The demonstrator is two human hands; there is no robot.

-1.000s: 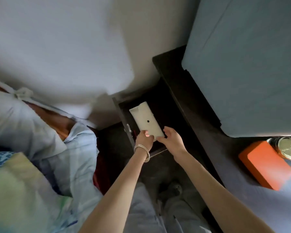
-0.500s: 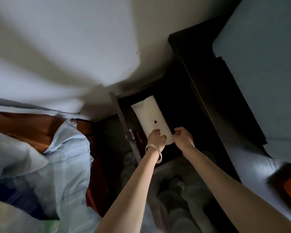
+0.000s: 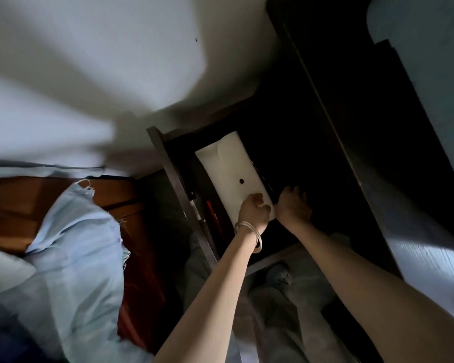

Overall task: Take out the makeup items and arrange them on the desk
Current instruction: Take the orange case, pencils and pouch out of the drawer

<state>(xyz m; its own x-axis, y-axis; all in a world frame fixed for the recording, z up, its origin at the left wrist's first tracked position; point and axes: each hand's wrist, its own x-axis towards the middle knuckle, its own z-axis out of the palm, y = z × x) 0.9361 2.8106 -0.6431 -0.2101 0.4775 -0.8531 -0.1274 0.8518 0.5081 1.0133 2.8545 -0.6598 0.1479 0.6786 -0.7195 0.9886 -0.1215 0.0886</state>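
Note:
A cream pouch (image 3: 232, 170) with a flap and a dark snap lies lengthwise in the open dark drawer (image 3: 168, 163) of the desk. My left hand (image 3: 253, 212), bangles at its wrist, grips the pouch's near end. Just to its right, my right hand (image 3: 292, 205) reaches into the dark part of the drawer beside the pouch, fingers curled; what it touches is lost in shadow. A red pencil-like item (image 3: 214, 216) and a pale stick (image 3: 194, 208) lie along the drawer's left wall.
The dark desk top (image 3: 417, 231) runs along the right, with a grey-blue surface (image 3: 430, 74) at the top right. A bed with light blue cloth (image 3: 71, 244) and a brown frame (image 3: 24, 200) sits at left. My legs and feet (image 3: 278, 279) are below the drawer.
The view has swung left and closer to the drawer; the orange box and jar are out of sight. My left hand stays on the pouch; my right hand has moved deeper into the drawer.

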